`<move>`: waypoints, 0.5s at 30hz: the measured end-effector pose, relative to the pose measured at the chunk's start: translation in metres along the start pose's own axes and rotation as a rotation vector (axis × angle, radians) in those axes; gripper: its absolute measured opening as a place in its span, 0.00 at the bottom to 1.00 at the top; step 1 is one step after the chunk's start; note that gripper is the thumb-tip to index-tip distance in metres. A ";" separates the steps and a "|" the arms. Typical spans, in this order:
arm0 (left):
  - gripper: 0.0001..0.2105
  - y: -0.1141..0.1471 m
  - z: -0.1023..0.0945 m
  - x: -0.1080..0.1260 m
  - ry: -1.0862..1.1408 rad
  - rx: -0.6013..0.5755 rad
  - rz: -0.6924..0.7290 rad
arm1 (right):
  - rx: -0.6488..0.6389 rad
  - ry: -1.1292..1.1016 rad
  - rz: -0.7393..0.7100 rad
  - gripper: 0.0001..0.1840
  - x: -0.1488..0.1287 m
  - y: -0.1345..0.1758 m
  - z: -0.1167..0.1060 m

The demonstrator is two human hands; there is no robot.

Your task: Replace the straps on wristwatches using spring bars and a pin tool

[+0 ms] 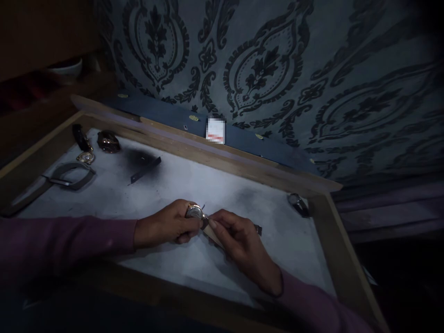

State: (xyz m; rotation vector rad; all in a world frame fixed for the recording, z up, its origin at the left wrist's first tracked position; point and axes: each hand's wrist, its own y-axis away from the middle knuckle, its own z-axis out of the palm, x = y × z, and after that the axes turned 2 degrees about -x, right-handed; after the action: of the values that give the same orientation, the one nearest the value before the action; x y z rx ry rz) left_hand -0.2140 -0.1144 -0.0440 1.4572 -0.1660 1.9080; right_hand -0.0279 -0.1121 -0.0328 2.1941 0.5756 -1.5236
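Near the middle of the view, my left hand (pixel 175 223) is closed round a wristwatch (pixel 194 212) with a round face and a gold-toned edge. My right hand (pixel 239 236) pinches the watch's strap (pixel 213 235) where it meets the case. The strap's underside looks beige and runs down beneath my right palm. A small dark piece (pixel 258 230), perhaps the strap's end, shows beyond the right hand; its join is hidden. Both hands are just above a white surface (pixel 156 194) inside a wooden-edged tray. Low light hides the detail between the fingertips.
At the tray's left lie a gold-cased watch (pixel 85 157), a brown watch (pixel 108 141) and a grey belt-like loop (pixel 73 175). A flat dark strip (pixel 145 170) rests nearer the middle. Another dark watch (pixel 298 205) sits at the right. Wooden walls (pixel 338 249) rim the tray.
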 end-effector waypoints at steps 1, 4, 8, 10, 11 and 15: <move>0.10 0.000 0.000 0.001 0.001 0.001 0.000 | 0.001 0.002 -0.005 0.14 0.000 0.000 0.000; 0.10 0.001 0.002 0.002 -0.009 0.009 -0.009 | 0.002 0.028 -0.017 0.15 0.000 0.000 -0.001; 0.10 0.002 0.002 0.002 -0.012 0.004 -0.001 | -0.009 0.047 -0.004 0.15 0.001 0.001 -0.001; 0.09 0.003 0.002 0.001 -0.012 -0.001 -0.002 | -0.016 0.042 -0.007 0.15 0.001 0.001 0.000; 0.09 0.003 0.002 0.001 -0.014 -0.003 -0.006 | -0.018 0.039 -0.008 0.15 0.002 0.001 0.000; 0.10 0.003 0.001 -0.002 -0.011 -0.004 0.012 | -0.022 0.029 -0.007 0.15 0.002 0.001 -0.001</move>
State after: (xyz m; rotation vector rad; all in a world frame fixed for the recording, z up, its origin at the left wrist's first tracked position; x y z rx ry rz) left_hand -0.2146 -0.1175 -0.0441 1.4668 -0.1842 1.9091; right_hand -0.0258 -0.1127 -0.0346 2.2032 0.6074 -1.4839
